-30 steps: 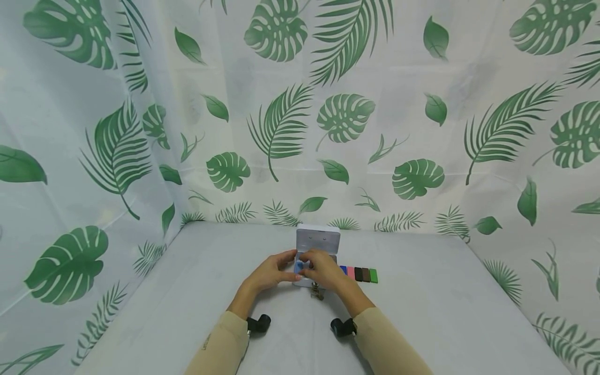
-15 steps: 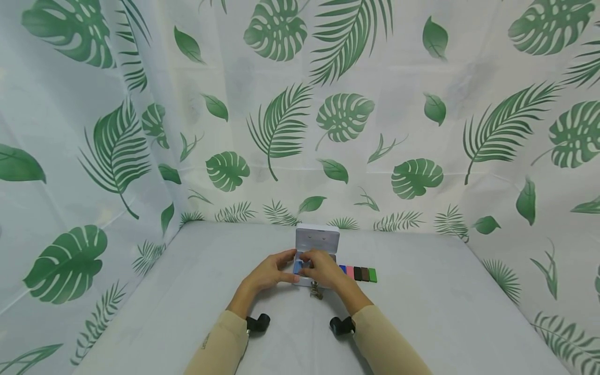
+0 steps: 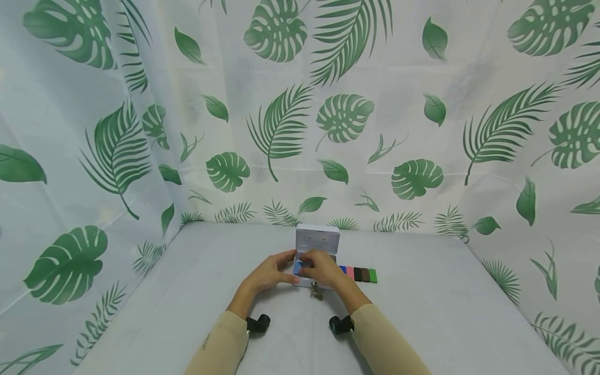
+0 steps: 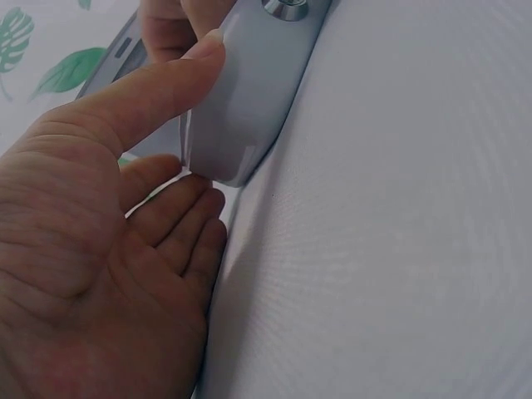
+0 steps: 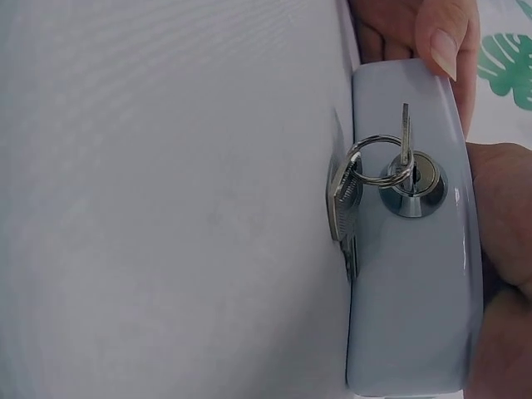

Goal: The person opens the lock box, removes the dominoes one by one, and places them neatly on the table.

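A small pale-grey metal lock box [image 3: 309, 282] stands on the white cloth with its lid [image 3: 317, 239] raised. My left hand [image 3: 267, 272] holds the box at its left end; the thumb lies over the front rim and the fingers are around the end wall. My right hand [image 3: 323, 266] reaches down into the box, thumb and fingers bent inside it. Something blue [image 3: 297, 266] shows inside the box, left of those fingertips. The front wall hides them in the right wrist view, so I cannot tell what they hold. A key [image 5: 406, 133] sits in the front lock [image 5: 420, 184].
Right of the box lies a row of small coloured bars: blue [image 3: 344, 269], pink [image 3: 350, 273], black [image 3: 358, 274], brown [image 3: 365, 275] and green [image 3: 372, 276]. More keys [image 5: 342, 204] hang from the lock's ring. A leaf-print curtain [image 3: 347, 120] stands behind the table.
Both hands stay at the box in nearly the same places. The right fingertips shift slightly inside it. The coloured bars have not moved.
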Demonstrator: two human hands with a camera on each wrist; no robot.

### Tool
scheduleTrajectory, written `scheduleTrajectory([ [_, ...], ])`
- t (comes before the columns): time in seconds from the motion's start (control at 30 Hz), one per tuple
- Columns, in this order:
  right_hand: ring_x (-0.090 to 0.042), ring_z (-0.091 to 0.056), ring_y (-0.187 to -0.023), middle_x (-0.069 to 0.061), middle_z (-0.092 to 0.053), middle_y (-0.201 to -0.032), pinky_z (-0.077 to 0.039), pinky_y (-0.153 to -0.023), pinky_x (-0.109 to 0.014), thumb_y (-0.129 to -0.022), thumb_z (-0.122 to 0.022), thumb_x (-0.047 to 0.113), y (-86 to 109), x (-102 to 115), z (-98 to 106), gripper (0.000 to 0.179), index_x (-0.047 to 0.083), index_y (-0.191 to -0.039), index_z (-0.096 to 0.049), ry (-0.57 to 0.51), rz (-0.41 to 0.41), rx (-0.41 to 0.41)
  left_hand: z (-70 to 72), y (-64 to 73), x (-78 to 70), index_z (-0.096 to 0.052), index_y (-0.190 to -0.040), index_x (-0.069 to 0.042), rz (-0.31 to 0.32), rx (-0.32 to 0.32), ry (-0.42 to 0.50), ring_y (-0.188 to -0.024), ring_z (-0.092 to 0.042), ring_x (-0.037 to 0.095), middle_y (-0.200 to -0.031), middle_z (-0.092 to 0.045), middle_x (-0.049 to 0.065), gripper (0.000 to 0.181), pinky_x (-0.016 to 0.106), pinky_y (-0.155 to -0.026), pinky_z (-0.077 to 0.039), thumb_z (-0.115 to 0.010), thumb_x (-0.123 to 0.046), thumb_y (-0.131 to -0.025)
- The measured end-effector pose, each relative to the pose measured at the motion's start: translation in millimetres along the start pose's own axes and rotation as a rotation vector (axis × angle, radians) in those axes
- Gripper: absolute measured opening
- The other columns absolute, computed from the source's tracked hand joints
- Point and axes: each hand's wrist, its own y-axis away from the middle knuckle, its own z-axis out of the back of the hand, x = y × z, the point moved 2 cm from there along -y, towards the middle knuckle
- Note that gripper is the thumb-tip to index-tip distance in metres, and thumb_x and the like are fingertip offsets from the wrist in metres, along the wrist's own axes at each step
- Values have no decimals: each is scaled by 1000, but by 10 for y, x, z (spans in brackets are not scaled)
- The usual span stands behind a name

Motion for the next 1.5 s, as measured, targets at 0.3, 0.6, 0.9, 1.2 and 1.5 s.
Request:
scheduleTrajectory([
  [0.3,-15,-60,-85,-11,-74,-116,-56,-76,-32,-92,-80,13,-15,-17,-20,34,4,-124,-74,0,18,11,-9,11,-9,-42,-160,-13,9,1,0,-153,-39,37,-165,-43,7,90,56,-125,-33,-89,-28,-85],
  [0.6,-15,-59,-85,-9,-73,-112,-55,-76,-32,-90,-81,12,-16,-15,-22,33,5,-122,-74,6,21,4,-3,3,-3,-42,-160,-13,11,6,10,-153,-39,39,-165,-42,7,90,55,-125,-33,-89,-28,-85],
  [0.9,-13,-58,-82,-8,-76,-110,-55,-74,-31,-89,-81,9,-22,-2,-27,29,4,-117,-77,22,31,0,-1,9,-1,-41,-160,-12,10,13,-8,-153,-38,38,-165,-42,8,91,54,-126,-32,-89,-29,-85],
  [1.2,-18,-69,-97,-8,-76,-111,-61,-88,-42,-88,-83,11,-23,12,-27,25,5,-112,-79,10,-30,-1,-7,17,-24,-42,-160,-12,10,4,-7,-152,-39,38,-165,-43,7,89,58,-124,-33,-87,-32,-86],
  [1.5,-14,-65,-89,-7,-78,-109,-62,-83,-37,-89,-82,9,-26,1,-32,24,5,-112,-79,18,-46,-3,-8,0,-6,-42,-160,-13,9,-1,-13,-152,-40,37,-165,-43,7,89,58,-124,-34,-87,-33,-86],
])
